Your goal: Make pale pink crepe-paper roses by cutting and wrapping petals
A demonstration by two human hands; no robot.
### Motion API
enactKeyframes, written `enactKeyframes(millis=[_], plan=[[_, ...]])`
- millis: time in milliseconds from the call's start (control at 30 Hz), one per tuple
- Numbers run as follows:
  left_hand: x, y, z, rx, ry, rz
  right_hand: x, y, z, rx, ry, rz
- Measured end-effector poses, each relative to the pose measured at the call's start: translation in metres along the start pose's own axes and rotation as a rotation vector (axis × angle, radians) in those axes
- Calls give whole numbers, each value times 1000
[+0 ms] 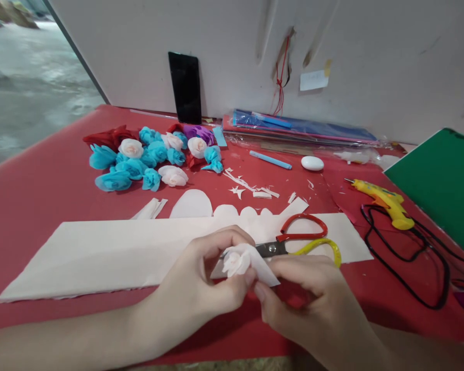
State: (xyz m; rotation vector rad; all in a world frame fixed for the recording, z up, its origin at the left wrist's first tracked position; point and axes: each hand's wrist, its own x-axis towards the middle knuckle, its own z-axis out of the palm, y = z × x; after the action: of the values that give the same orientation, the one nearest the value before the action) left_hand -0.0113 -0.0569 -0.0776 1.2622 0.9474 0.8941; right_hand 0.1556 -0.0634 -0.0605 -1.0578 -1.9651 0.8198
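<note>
A small white paper rose is pinched between the thumb and fingers of my left hand. A loose white petal strip spreads from its right side, with my right hand closed on the petal's edge. Just behind my hands, scissors with one red and one yellow handle lie on a long folded sheet of white paper; their blades are partly hidden by my left hand and the rose. Rounded white paper pieces stick out beyond the sheet's far edge.
Blue, white, red and purple paper flowers are heaped at the back left of the red table. A black phone leans on the wall. A yellow glue gun with black cord lies right, near a green board. Paper scraps lie mid-table.
</note>
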Motion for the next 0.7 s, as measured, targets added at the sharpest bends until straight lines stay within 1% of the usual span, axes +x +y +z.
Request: enactKeyframes(millis=[67,100,267,367,467,600,700], plan=[[2,0,-3,26,-23,-23,2,1,0,3,7,-6],[2,0,-4,35,-35,-30,3,2,-1,5,-10,8],[1,9,-6,75,-56,-95,4,4,-7,-8,-150,163],[-1,15,-5,84,-56,-124,3,5,-10,-2,-148,171],[-1,16,-4,121,-60,-81,3,6,-11,-5,-151,147],[1,10,-5,244,-49,34,3,5,-10,2,-155,122],[0,6,-7,282,-58,56,4,5,-9,-15,-122,79]])
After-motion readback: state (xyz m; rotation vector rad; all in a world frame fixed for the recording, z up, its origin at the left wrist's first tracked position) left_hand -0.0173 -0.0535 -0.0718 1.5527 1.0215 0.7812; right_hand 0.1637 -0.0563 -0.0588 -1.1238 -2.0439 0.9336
